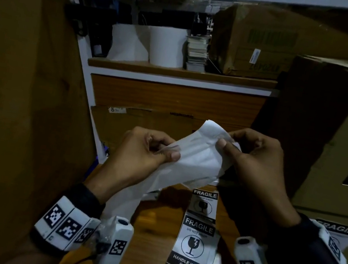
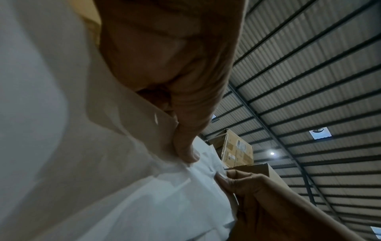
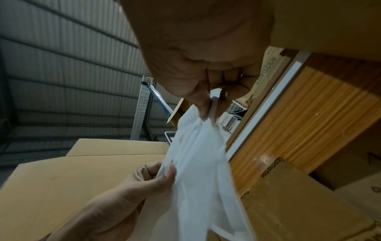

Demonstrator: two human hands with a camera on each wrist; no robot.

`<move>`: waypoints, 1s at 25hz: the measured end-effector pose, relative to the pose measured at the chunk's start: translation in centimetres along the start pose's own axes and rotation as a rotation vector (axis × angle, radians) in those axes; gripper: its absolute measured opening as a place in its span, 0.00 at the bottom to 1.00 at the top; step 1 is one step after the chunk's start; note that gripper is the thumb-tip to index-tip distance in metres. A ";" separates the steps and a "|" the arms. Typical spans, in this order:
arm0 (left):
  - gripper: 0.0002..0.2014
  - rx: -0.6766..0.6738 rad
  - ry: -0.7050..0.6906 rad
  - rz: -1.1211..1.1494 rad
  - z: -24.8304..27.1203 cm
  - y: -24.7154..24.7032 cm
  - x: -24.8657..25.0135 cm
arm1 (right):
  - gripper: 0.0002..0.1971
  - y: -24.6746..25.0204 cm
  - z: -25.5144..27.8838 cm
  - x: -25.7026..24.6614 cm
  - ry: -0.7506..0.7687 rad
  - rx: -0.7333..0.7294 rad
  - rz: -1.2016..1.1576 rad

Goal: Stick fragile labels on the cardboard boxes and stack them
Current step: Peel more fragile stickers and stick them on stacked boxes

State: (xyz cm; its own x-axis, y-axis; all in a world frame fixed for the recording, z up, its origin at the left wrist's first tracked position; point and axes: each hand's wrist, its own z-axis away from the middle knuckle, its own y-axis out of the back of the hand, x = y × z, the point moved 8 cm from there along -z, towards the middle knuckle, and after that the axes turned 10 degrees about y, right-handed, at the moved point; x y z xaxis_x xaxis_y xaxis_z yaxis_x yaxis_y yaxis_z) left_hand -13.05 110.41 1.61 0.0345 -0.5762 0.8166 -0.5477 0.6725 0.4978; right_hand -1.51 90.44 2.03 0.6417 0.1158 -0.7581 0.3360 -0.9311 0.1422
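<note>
while the label strip (image 1: pixel 196 156) is pinched by the left hand (image 1: pixel 141 151) and right hand (image 1: pixel 254 157), the backing is best peeled slowly — kept taut, unwrinkled.

Two white paper rolls (image 1: pixel 148 43) and stacked cards (image 1: pixel 197 53) sit on a wooden shelf (image 1: pixel 179 72).

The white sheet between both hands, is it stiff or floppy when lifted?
Probably floppy: the white sheet sags and creases between the left hand and the right hand. It seems light, since thumb-and-finger pinches carry it. Its lower end hangs loose, so it may swing.
</note>
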 end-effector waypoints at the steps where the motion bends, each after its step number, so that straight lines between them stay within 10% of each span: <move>1: 0.06 -0.006 -0.002 -0.010 0.0 0.3 -0.2 | 0.01 -0.1 0.0 0.1 -0.009 0.009 -0.003; 10: 0.17 -0.118 0.022 -0.132 0.7 2.3 -1.7 | 0.01 -3.8 0.4 0.4 -0.088 -0.141 -0.068; 14: 0.09 0.052 -0.096 -0.147 0.9 3.0 -0.7 | 0.05 -5.9 1.1 -0.8 0.038 -0.265 0.010; 21: 0.08 0.240 -0.181 -0.345 0.9 4.2 -1.3 | 0.38 -7.2 2.1 -2.0 -0.024 -0.771 -0.040; 25: 0.10 0.295 -0.251 -0.485 1.6 4.4 -0.3 | 0.29 -6.7 0.8 -1.9 -0.039 -0.464 -0.043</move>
State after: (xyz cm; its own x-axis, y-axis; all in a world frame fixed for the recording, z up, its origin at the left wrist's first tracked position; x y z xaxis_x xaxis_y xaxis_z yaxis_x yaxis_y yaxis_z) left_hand -16.82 112.79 3.11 0.1589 -0.9000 0.4060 -0.7282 0.1708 0.6637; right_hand -5.52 96.18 2.07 0.5973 0.1295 -0.7915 0.6403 -0.6713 0.3734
